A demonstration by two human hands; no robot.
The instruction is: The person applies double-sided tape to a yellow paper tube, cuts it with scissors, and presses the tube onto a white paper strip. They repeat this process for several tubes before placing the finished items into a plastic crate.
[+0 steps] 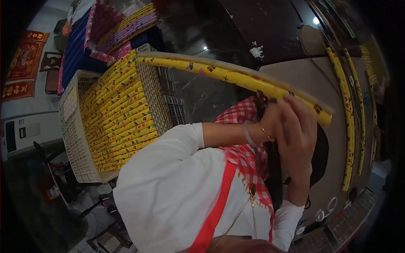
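A long yellow printed wrapping-paper roll (236, 78), in what looks like a clear sleeve, slants across the upper middle. Its near end is by my hands and its far end reaches the crate. My right hand (299, 130) is curled at the near end, fingertips against the roll. Close beside it, my left hand (274, 116), with bracelets at the wrist, is bent under the roll and partly covered by my right hand. Both hands are slightly blurred. More yellow rolls (346, 122) lie lengthwise on the brown-grey table (308, 80) to the right.
At left, a white plastic crate (69, 126) is packed with stacked yellow rolls (120, 122). Behind it stands a pink-edged box (103, 55) with purple and yellow rolls (130, 27). White scraps (256, 51) lie on a dark surface. A white tape ring (332, 206) is near the table's edge.
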